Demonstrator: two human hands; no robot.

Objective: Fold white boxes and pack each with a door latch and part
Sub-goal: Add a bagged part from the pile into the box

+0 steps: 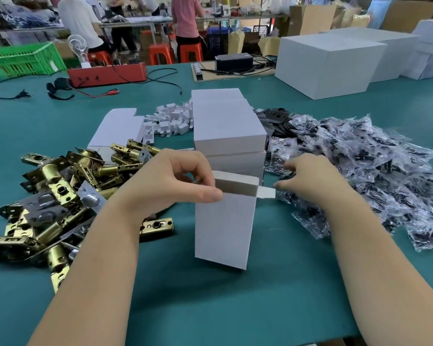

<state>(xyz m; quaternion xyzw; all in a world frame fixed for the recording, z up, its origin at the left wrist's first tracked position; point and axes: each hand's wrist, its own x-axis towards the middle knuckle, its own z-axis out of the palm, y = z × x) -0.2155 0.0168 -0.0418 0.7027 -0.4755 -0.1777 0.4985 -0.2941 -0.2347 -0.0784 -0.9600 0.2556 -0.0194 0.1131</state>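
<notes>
1. White box (225,228) stands upright on the tabletop (210,300), mouth up, so parts can drop in.
2. Left hand (170,181) steadies it: fingers (205,194) pinched on the top rim.
3. Right hand (315,181) reaches into the bagged parts (360,171); fingers curled, can't tell if they hold a bag.
4. Door latches (60,191) piled left, within reach.
5. Both forearms extend forward, low over the tabletop.

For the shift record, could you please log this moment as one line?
left hand: holds open box upright | right hand: reaching into bagged parts | latches: piled left | closed boxes: stacked behind
</notes>
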